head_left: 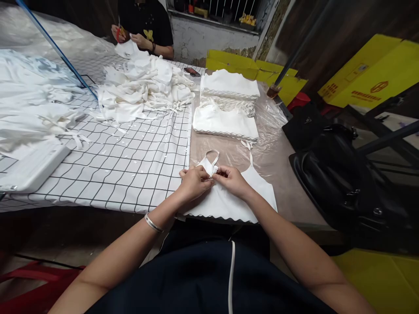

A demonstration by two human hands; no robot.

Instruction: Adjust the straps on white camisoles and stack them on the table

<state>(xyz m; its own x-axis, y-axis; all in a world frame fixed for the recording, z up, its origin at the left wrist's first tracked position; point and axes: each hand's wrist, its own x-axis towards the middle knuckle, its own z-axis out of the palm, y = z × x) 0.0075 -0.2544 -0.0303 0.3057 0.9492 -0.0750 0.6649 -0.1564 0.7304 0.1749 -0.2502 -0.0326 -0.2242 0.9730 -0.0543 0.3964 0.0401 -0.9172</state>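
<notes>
A white strappy top (258, 192) with a scalloped hem lies flat at the table's near edge. My left hand (193, 183) and my right hand (232, 179) meet over its upper left corner. Both pinch the folded fabric there, close to a looped strap (212, 152). The other strap (250, 155) stretches away toward the stacks. A silver bangle (153, 223) sits on my left wrist.
Folded white tops (225, 124) and a taller stack (231, 85) lie beyond. A loose heap of white garments (144, 85) covers the gridded cloth (131, 165). A person across the table (144, 26) handles fabric. Black bags (343, 174) stand right; yellow boxes (373, 74) behind.
</notes>
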